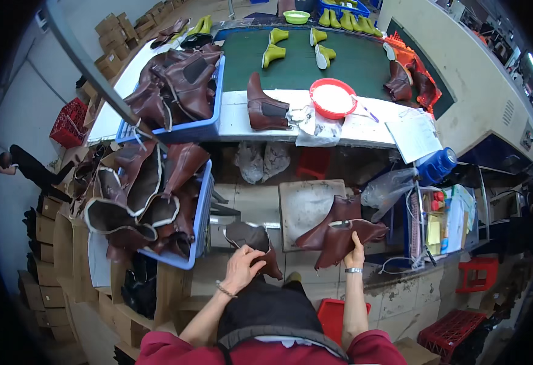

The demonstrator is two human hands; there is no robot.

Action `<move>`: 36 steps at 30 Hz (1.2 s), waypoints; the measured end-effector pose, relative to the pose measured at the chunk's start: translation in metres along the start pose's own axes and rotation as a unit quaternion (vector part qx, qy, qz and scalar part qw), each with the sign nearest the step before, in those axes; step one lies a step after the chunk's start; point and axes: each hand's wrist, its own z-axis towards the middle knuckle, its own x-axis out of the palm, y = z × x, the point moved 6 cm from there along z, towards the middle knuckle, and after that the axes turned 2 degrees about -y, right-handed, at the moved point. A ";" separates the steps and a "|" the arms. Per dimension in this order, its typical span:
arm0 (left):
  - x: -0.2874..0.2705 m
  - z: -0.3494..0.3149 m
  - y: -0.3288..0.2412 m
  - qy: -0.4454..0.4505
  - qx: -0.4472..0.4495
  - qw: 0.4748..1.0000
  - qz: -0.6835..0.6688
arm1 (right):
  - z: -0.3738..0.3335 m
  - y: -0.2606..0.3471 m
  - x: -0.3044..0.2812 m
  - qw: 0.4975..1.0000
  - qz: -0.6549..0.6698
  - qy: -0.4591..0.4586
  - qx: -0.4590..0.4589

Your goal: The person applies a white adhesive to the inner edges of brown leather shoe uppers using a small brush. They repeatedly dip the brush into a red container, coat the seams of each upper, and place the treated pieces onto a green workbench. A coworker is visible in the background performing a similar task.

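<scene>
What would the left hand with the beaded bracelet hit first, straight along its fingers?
Likely the brown leather boot upper with dark grey lining, right by the left hand's fingertips; they may be touching it, since depth is unclear here.

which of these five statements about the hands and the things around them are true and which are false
1. The right hand holds a brown boot upper. True.
2. The left hand is on a yellow-green boot. False: it is at another brown upper.
3. The red bowl has something white in it. True.
4. The blue jug stands left of the red bowl. False: it is to the right.
5. The blue crate nearer the person holds several brown uppers. True.
</scene>
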 end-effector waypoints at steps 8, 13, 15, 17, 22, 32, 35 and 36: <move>-0.139 -0.042 -0.200 0.009 0.297 0.952 -0.070 | -0.142 0.053 0.179 0.934 0.225 0.276 0.012; -0.164 -0.034 -0.220 -0.095 0.379 0.897 -0.209 | -0.107 0.057 0.288 0.914 0.223 0.337 0.026; -0.188 -0.027 -0.199 -0.251 0.233 0.916 -0.209 | -0.101 0.058 0.317 0.910 0.218 0.350 0.027; -0.182 0.000 -0.160 -0.162 0.094 0.920 -0.343 | -0.092 0.058 0.344 0.908 0.208 0.363 0.027; -0.195 0.023 -0.123 -0.045 0.038 0.846 -0.530 | -0.067 0.039 0.392 0.917 0.160 0.361 0.046; -0.292 -0.028 -0.042 -0.259 -0.030 0.808 -0.528 | -0.043 0.091 0.455 0.963 -0.123 0.240 -0.008; -0.303 -0.040 -0.040 -0.300 -0.046 0.803 -0.513 | -0.028 0.095 0.485 0.960 -0.165 0.223 -0.031; -0.304 -0.045 -0.039 -0.323 -0.060 0.798 -0.506 | -0.022 0.091 0.495 0.959 -0.174 0.222 -0.029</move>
